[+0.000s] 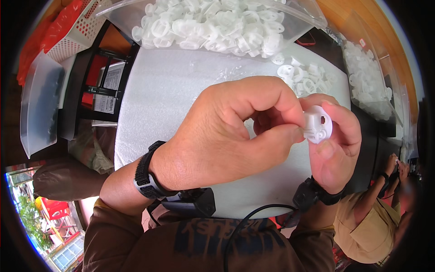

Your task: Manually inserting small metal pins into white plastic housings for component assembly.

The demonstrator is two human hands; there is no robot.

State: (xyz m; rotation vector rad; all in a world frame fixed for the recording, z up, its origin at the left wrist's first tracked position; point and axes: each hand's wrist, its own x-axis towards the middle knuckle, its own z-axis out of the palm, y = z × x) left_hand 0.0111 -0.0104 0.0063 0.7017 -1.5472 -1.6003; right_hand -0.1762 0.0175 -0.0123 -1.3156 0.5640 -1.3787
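- White plastic part (322, 131): round disc with a raised block and a dark opening, held between both hands above the pale worktop (152, 95), right of centre.
- Left hand (226, 136): reaches in from lower left, back of hand up, wrist fairly straight. Forefinger arched, thumb extended; their tips close in a narrow pinch on the part's left side.
- Right hand (337, 152): rises from below, palm turned inward, thumb under the disc, fingers curled around its far and right sides. Grip narrow, holding the same part.
- Hidden: the part's left edge, behind the left fingertips; whether a smaller piece sits in that pinch, cannot tell. Left hand's other fingers mostly tucked out of sight.
- Loose white parts (310, 81): scattered just beyond the right hand, the nearest partly covered by it.
- Clear specks (229, 75) beyond the left hand: too faint to identify.
- Clear bin (297, 34), heaped with white pieces: cut off at the top edge.
- Co-worker (367, 222), lower right: blurred toward the rim; object in their hands unclear.
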